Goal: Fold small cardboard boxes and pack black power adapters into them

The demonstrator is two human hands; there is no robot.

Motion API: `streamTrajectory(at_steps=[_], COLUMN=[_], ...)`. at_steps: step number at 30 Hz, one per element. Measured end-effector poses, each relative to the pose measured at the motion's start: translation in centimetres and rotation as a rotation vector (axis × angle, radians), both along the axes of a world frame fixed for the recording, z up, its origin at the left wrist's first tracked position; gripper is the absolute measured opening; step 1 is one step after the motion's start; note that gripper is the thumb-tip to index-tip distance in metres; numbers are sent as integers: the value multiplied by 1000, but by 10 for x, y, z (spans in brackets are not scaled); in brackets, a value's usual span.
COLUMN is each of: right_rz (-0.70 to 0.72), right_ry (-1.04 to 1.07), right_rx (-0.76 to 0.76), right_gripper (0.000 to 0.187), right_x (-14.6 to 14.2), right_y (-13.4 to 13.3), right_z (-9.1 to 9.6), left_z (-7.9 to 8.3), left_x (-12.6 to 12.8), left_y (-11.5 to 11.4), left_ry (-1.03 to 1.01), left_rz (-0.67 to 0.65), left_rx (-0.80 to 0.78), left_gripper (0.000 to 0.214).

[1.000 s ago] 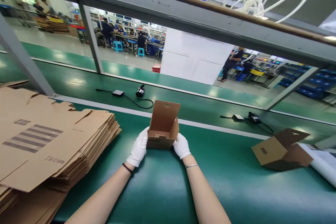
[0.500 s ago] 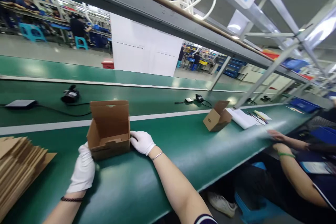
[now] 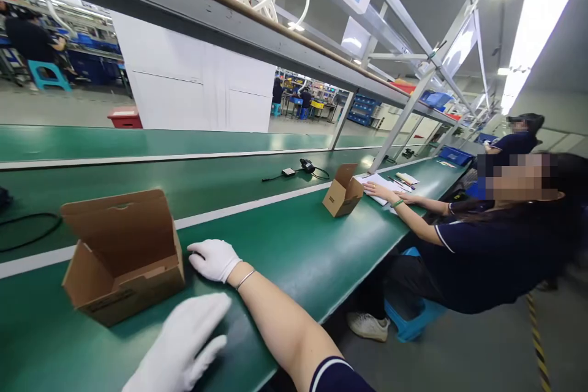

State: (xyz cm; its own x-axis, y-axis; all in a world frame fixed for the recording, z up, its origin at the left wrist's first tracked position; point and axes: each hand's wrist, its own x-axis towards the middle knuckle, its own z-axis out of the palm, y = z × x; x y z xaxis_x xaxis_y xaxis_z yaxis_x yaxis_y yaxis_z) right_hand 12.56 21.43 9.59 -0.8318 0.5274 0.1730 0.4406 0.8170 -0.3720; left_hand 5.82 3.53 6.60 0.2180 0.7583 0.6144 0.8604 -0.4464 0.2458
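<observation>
An open cardboard box (image 3: 138, 297) stands on the green bench with its lid raised at the back; the part of its inside that shows holds nothing. My right hand (image 3: 214, 259), in a white glove, rests on the bench just right of the box, fingers loosely stretched toward it. Nearer to me, my left hand (image 3: 186, 340), also gloved in white, is in front of the box and apart from it. Its thumb and fingers are spread, with nothing between them.
A second open cardboard box (image 3: 342, 196) stands farther right. Beside it, a seated person's hands (image 3: 383, 193) lie on white papers (image 3: 374, 184). A black device with a cable (image 3: 307, 166) lies on the conveyor. A shelf (image 3: 275, 37) runs overhead.
My left hand has left the box's left side and moved right, across its front. The view has turned right, bringing the seated person fully into sight, whose hands are now on the papers.
</observation>
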Motion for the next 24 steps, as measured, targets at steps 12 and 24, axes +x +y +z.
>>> streamTrajectory(at_steps=[12, 24], right_rz=[-98, -415], right_ry=[-62, -140], right_rx=[104, 172], right_gripper=[35, 38], right_x=[3, 29], right_y=[-10, 108], right_z=[-4, 5], left_z=[-9, 25], left_x=[2, 16], left_y=[5, -3], left_ry=[202, 289], left_rz=[-52, -33], left_rx=[-130, -207], left_gripper=[41, 38])
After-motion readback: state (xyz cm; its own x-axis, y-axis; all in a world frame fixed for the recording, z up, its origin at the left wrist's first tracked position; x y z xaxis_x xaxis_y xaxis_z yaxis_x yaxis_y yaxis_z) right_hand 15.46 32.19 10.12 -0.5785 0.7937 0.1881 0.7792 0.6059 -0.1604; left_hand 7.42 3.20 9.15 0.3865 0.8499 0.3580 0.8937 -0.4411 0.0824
